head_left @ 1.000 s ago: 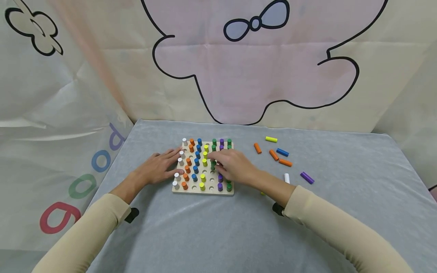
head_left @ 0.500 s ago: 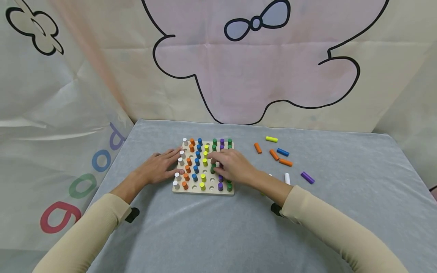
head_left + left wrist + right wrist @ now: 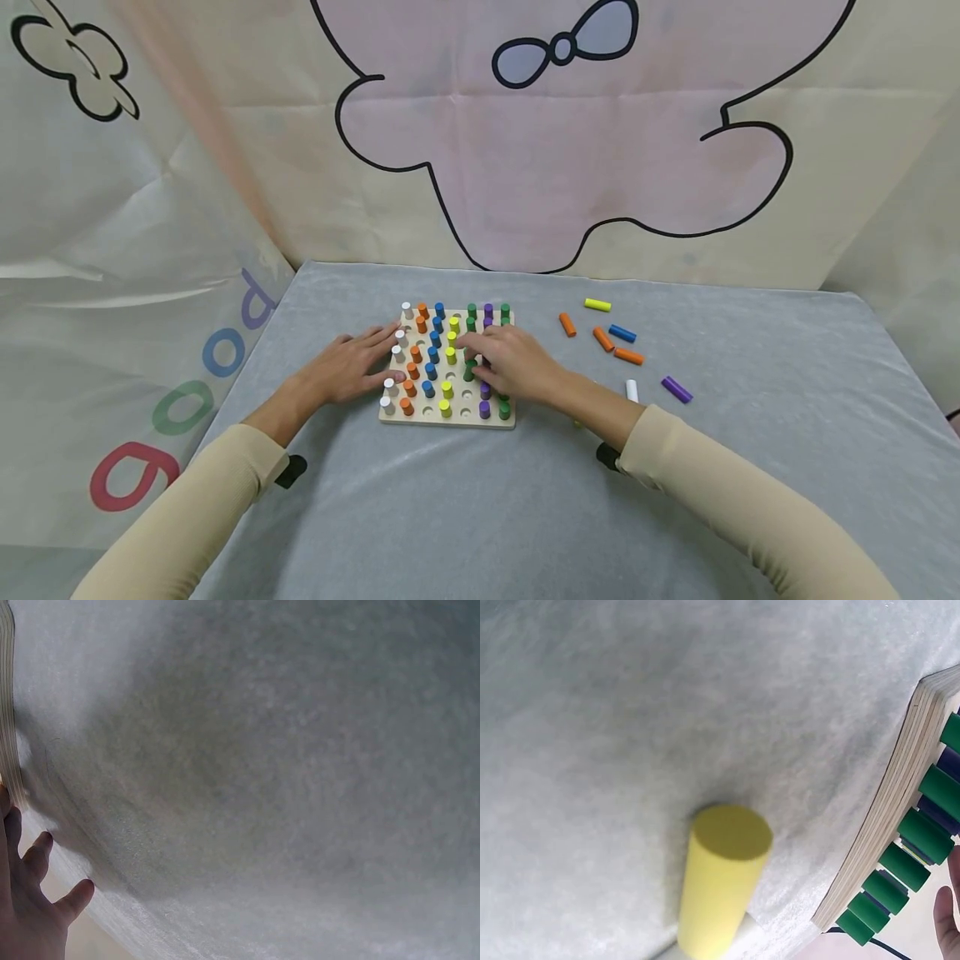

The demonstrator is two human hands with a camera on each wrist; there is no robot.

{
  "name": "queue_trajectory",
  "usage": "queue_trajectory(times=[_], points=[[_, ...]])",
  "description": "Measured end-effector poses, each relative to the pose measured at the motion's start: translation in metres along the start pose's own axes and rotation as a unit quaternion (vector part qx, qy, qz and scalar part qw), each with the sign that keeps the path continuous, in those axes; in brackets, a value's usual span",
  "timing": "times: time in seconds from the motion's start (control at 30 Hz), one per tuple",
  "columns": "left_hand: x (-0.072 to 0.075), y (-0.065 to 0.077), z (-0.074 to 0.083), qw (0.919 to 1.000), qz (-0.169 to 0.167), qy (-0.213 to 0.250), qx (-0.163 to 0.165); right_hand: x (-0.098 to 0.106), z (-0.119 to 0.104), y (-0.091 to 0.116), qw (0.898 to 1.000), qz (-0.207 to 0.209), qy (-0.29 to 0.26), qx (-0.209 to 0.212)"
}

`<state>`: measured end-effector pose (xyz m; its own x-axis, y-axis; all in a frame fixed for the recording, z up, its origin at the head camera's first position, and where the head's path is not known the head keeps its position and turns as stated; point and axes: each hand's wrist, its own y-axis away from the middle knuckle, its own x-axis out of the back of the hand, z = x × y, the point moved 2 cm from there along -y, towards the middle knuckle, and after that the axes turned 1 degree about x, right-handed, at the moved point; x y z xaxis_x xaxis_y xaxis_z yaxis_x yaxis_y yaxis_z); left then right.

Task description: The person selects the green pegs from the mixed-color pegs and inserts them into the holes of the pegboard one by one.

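A wooden pegboard lies on the cloth, with rows of white, orange, blue, yellow, green and purple pegs standing in it. My left hand, fingers spread, rests along its left edge; its fingers also show in the left wrist view. Over the right half is my right hand, thumb and index finger around a green peg that stands upright in the green column. That hand hides part of the purple and green columns. In the right wrist view, green pegs line the board's side beside the fingertips.
Right of the board, loose pegs lie on the grey cloth: several orange ones, a blue one, a yellow one, a purple one and a white one. Another yellow peg lies below the right wrist.
The green peg at my right hand has come down into a hole nearer the front of its column, and my right thumb has shifted slightly. My left hand stays where it was.
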<state>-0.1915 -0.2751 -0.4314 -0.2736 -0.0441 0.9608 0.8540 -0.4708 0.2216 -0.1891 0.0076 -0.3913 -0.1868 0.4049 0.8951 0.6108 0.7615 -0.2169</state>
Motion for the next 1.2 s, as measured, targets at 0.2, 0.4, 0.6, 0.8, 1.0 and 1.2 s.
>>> queue_trajectory(times=[0.2,0.4,0.6,0.8,1.0,1.2], points=[[0.001,0.0,0.001,1.0,-0.001,0.003,0.0,-0.003,0.0,-0.001,1.0,-0.011,-0.016,-0.009],[-0.001,-0.001,0.0,1.0,-0.003,0.004,0.001,-0.008,-0.002,-0.001,0.999,-0.014,-0.038,-0.028],[-0.001,-0.001,0.0,1.0,-0.004,0.005,0.003,-0.009,0.0,-0.001,0.998,-0.013,-0.05,-0.04],[0.001,-0.001,-0.001,1.0,-0.005,-0.002,0.005,-0.003,0.001,0.0,0.998,-0.012,-0.051,-0.033],[0.002,-0.001,-0.001,0.9999,-0.007,-0.006,0.006,0.014,0.004,0.01,0.997,-0.017,-0.052,-0.053],[0.001,-0.001,0.0,1.0,-0.005,0.0,0.002,0.042,0.018,0.034,0.996,0.018,-0.055,-0.067]])
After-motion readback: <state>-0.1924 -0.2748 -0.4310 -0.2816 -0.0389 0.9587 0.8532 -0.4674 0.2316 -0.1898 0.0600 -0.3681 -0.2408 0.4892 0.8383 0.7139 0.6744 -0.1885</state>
